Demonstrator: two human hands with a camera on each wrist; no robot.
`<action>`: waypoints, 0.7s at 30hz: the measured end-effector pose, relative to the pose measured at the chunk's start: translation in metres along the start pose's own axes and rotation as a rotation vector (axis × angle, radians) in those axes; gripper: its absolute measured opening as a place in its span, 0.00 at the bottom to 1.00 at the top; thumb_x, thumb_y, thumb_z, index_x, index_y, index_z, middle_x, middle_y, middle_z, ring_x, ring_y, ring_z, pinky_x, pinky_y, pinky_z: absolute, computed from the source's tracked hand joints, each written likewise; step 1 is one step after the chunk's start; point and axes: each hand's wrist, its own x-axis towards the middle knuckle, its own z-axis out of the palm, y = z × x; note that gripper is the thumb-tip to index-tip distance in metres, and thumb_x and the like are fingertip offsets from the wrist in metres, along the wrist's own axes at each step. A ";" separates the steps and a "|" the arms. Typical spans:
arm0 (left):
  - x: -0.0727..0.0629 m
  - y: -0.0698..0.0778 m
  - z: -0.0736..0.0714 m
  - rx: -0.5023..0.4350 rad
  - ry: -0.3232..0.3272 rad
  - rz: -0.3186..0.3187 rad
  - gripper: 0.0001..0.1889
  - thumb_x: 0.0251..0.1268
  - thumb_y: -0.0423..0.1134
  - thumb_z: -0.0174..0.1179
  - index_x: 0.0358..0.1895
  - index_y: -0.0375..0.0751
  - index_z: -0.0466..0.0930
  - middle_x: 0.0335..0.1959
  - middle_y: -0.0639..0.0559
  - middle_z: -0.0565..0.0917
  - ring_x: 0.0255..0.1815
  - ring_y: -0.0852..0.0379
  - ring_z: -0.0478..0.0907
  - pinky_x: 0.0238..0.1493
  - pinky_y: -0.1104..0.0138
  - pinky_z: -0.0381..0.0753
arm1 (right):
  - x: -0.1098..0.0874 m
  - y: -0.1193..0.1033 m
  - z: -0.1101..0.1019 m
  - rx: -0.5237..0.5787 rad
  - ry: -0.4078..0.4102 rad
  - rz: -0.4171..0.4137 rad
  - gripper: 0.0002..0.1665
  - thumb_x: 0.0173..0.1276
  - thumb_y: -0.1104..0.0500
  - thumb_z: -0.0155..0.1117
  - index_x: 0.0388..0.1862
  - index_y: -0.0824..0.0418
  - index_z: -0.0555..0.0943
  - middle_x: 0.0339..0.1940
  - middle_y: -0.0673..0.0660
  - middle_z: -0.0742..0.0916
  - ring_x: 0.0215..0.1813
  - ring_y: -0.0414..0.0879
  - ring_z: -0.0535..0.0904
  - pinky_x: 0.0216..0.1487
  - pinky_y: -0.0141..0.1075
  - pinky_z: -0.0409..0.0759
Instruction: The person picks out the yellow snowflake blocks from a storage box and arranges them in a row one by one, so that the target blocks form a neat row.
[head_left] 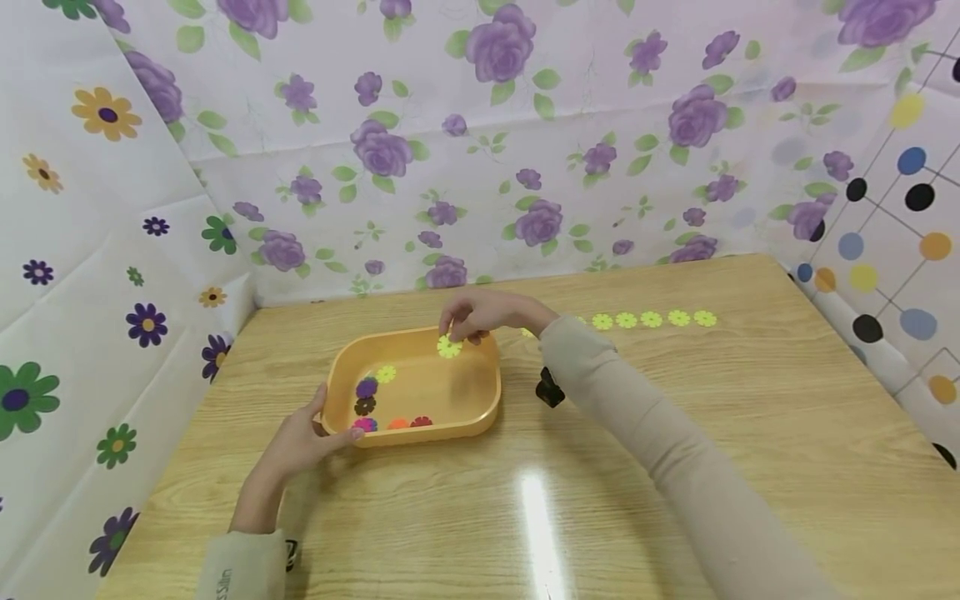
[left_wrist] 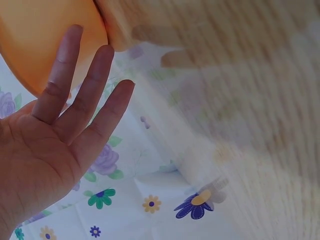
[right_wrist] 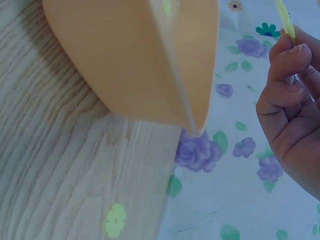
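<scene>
My right hand [head_left: 476, 315] pinches a yellow flower-shaped plastic piece [head_left: 449, 347] between thumb and fingers, held up over the right end of an orange plastic tray [head_left: 491, 408]. In the right wrist view this piece [right_wrist: 286, 19] appears edge-on above the fingertips. My left hand [head_left: 300, 437] holds the tray's near left corner, with the thumb at the front rim and fingers along the outer side. Three extended fingers [left_wrist: 100, 75] show against the tray in the left wrist view. Inside the tray lie another yellow piece [head_left: 386, 374] and purple [head_left: 367, 387], brown [head_left: 365, 406], orange and red pieces.
A row of yellow flower pieces [head_left: 652, 319] runs along the back right of the wooden table [head_left: 750, 433]; the right sleeve covers part of it. A small black object [head_left: 550, 388] lies right of the tray. Patterned cloth [head_left: 525, 167] rises behind the table and at both sides.
</scene>
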 end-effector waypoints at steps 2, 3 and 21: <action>0.000 0.000 0.000 -0.006 0.000 0.005 0.54 0.52 0.51 0.65 0.69 0.26 0.37 0.23 0.47 0.78 0.21 0.56 0.71 0.22 0.67 0.69 | -0.004 0.003 -0.002 0.015 0.008 0.001 0.08 0.63 0.67 0.57 0.41 0.64 0.79 0.24 0.62 0.80 0.20 0.45 0.70 0.24 0.36 0.67; 0.000 0.000 0.000 -0.007 0.000 0.007 0.54 0.52 0.51 0.65 0.69 0.26 0.37 0.23 0.47 0.78 0.21 0.56 0.72 0.22 0.67 0.68 | -0.006 0.005 -0.003 0.023 0.016 0.001 0.08 0.63 0.67 0.57 0.41 0.64 0.79 0.23 0.60 0.79 0.20 0.46 0.70 0.23 0.35 0.67; 0.000 0.001 0.001 -0.008 0.002 -0.008 0.55 0.52 0.51 0.66 0.69 0.26 0.37 0.25 0.46 0.78 0.21 0.55 0.73 0.23 0.67 0.69 | -0.051 0.054 -0.019 0.099 0.229 0.025 0.06 0.63 0.67 0.56 0.38 0.67 0.78 0.22 0.69 0.78 0.19 0.48 0.69 0.21 0.33 0.65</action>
